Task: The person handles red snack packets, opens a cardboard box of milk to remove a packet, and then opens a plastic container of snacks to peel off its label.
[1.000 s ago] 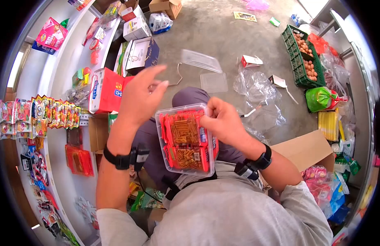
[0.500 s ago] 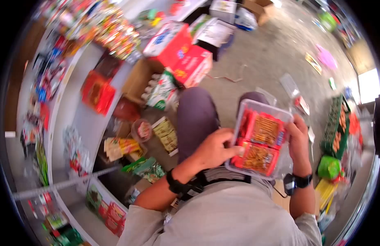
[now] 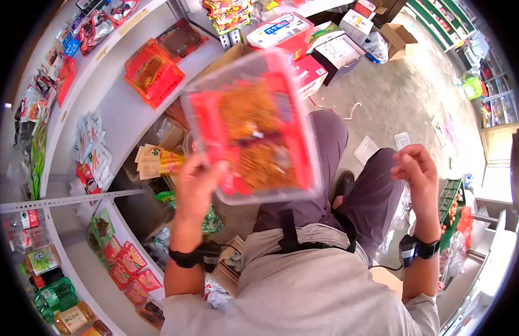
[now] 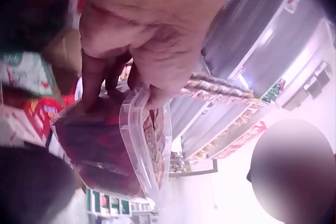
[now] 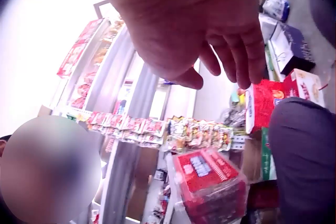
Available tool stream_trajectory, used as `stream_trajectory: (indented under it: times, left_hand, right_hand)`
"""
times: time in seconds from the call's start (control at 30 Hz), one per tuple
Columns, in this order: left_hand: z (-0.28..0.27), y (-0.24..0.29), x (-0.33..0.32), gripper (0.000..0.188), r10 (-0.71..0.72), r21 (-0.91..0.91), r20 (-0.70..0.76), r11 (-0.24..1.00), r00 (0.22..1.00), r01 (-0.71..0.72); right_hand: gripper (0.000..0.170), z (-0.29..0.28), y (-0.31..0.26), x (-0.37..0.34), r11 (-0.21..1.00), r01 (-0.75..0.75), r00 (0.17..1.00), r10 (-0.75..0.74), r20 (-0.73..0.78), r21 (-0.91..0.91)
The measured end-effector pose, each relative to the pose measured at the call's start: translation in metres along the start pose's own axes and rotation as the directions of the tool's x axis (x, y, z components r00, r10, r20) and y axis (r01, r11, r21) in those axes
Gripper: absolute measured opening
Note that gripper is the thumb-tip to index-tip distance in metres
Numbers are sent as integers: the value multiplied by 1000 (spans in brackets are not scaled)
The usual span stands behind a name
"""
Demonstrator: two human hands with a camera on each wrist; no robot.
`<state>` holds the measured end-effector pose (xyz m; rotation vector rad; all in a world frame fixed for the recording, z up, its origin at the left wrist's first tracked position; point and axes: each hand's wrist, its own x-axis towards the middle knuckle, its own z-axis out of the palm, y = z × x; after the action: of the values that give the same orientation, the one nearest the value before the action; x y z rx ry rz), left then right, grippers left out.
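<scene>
A clear plastic tub (image 3: 273, 196) filled with red snack packets (image 3: 251, 112) is raised in front of the person's body, slightly blurred. My left hand (image 3: 195, 182) grips its near left side, thumb over the rim. In the left wrist view the fingers of the left hand (image 4: 147, 40) curl over the edge of the tub (image 4: 126, 140). Off to the right, above the knee, my right hand (image 3: 417, 171) is apart from the tub and holds nothing. Its fingers are loosely bent, as the right hand (image 5: 205, 24) also shows in the right wrist view, where the tub (image 5: 210, 182) appears below.
White shelves on the left bear red flat packets (image 3: 153, 73), silvery pouches (image 3: 94, 145) and bottles. Cartons, including a red box (image 3: 282, 33), stand beyond the tub. A green crate of eggs (image 3: 451, 204) is at the right. Clear lids (image 3: 366, 149) lie on the floor.
The view has swung toward the left shelves. From both hands at the tub, the right hand has let go. The left hand now carries the tub up and to the left.
</scene>
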<state>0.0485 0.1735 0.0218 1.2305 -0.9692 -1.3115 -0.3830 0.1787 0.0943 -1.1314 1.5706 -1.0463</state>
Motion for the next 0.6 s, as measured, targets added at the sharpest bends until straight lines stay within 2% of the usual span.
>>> stream_trajectory:
  times: [0.07, 0.13, 0.17, 0.27, 0.37, 0.4, 0.47, 0.5, 0.57, 0.6]
  left_hand:
    - [-37, -11, 7, 4, 72, 62, -117, 996, 990, -65]
    - [-67, -28, 15, 3, 86, 206, -250, 978, 964, -34]
    - [-85, -46, 20, 5, 100, 279, -308, 960, 946, -11]
    - [-129, -103, 25, 16, -14, 346, -409, 923, 912, 169]
    - [-140, -168, 25, 26, -99, 353, -440, 895, 892, 274]
    - [-127, -179, 24, 29, -138, 331, -451, 892, 882, 309]
    - [-104, -195, 25, 31, -198, 334, -374, 883, 906, 331]
    - [-105, -222, 29, 30, -178, 390, -308, 873, 935, 294]
    - [-84, -240, 37, 32, -133, 475, -209, 852, 969, 220]
    - [-73, -252, 42, 33, -213, 412, -200, 867, 956, 279]
  right_hand:
    - [18, -12, 35, 3, 996, -70, 998, 70, 0, -62]
    - [17, -27, 63, 1, 987, -142, 988, 136, -78, -76]
    - [17, -35, 72, -2, 981, -171, 980, 159, -121, -95]
    - [17, -55, 79, -16, 970, -233, 953, 214, -215, -67]
    - [15, -67, 75, -26, 965, -259, 933, 242, -267, -33]
    - [14, -70, 79, -26, 961, -270, 931, 245, -269, -57]
    - [13, -77, 103, -26, 949, -297, 927, 259, -272, -107]
    - [12, -90, 125, -23, 958, -220, 956, 175, -237, -181]
    - [11, -88, 122, -21, 960, -249, 921, 193, -338, -131]
    - [11, -87, 120, -20, 961, -260, 898, 203, -390, -99]
